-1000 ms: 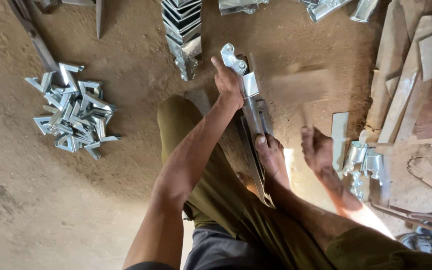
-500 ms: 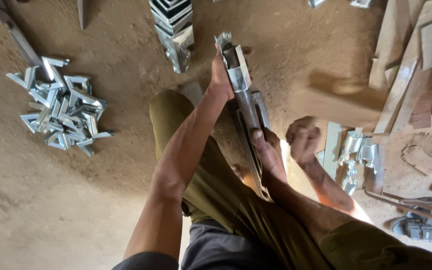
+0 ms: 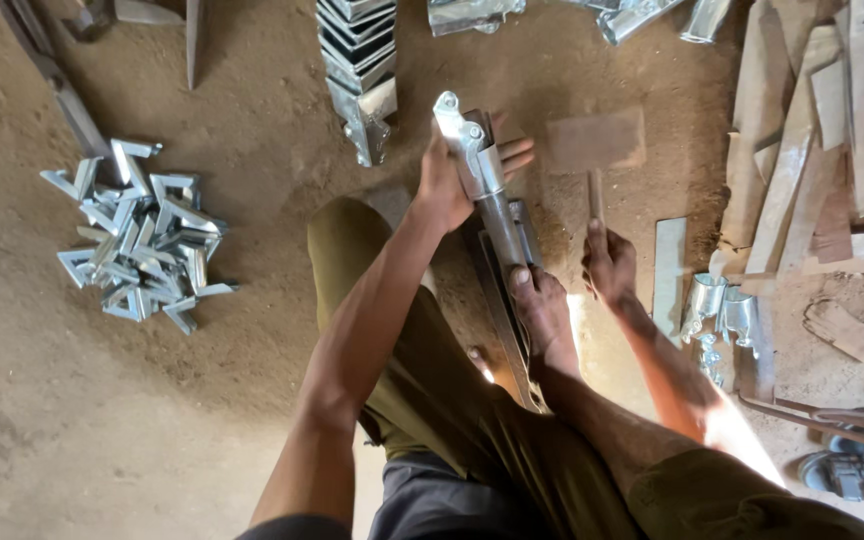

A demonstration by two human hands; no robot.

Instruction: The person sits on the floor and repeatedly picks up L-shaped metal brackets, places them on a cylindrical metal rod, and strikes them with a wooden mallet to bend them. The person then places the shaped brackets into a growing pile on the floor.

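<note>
My left hand (image 3: 444, 182) grips a shiny galvanised metal fitting (image 3: 468, 140) at the top end of a long steel bar (image 3: 508, 250) that rests on the dirt floor. My bare foot (image 3: 544, 312) presses on the bar lower down. My right hand (image 3: 607, 265) is closed on the handle of a hammer (image 3: 596, 142), whose blurred rusty head hangs just right of the fitting, apart from it.
A heap of bent galvanised brackets (image 3: 142, 240) lies at the left. A stack of nested metal channels (image 3: 360, 60) stands ahead. Wooden planks (image 3: 822, 140) and small metal fittings (image 3: 722, 305) crowd the right side, with a flat metal strip (image 3: 668, 270) beside my right hand.
The hammer has swung in my right hand, its head now nearer the fitting. My left hand has kept its hold on the fitting and the foot stays on the bar.
</note>
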